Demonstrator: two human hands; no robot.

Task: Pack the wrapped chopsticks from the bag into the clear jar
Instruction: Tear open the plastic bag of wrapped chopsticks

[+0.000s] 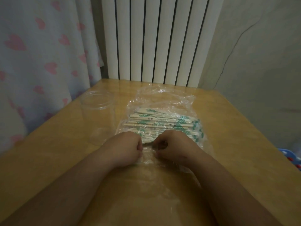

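A clear plastic bag point(162, 98) lies flat in the middle of the wooden table point(236, 136). Inside it is a pile of wrapped chopsticks point(162, 121) with green print, lying sideways. An open clear jar point(99, 115) stands upright to the left of the bag, with nothing in it. My left hand point(127, 147) and my right hand point(172, 144) meet at the near edge of the bag, fingers curled and pinching the plastic film between them. The near ends of the chopsticks are hidden behind my hands.
A white ribbed radiator point(154, 39) stands behind the table's far edge. A curtain with pink hearts point(40, 62) hangs at the left. A blue patterned object point(293, 159) shows beyond the table's right edge.
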